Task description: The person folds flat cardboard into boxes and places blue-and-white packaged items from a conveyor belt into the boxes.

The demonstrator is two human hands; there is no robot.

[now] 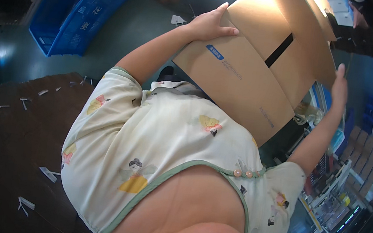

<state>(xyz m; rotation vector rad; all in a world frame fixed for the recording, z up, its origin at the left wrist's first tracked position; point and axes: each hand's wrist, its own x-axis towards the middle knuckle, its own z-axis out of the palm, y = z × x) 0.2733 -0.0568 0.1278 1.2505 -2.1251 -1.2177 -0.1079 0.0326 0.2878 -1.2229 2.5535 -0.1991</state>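
A brown cardboard box (252, 85) with a small blue printed patch is in front of my body, tilted in the view. Its top flaps lie folded over, with a dark slot between them. My left hand (212, 24) grips the box's left upper edge, thumb over the cardboard and fingers along the side. At the opposite side my right hand (339, 89) presses against the box, seen edge-on with most of its fingers hidden. The box is between my two hands.
A blue plastic crate (78, 22) stands on the floor at the upper left. White scraps (48, 174) are scattered over a dark brown surface (9, 140) at the lower left. Brown cartons (360, 158) are stacked at the right, near cluttered shelving.
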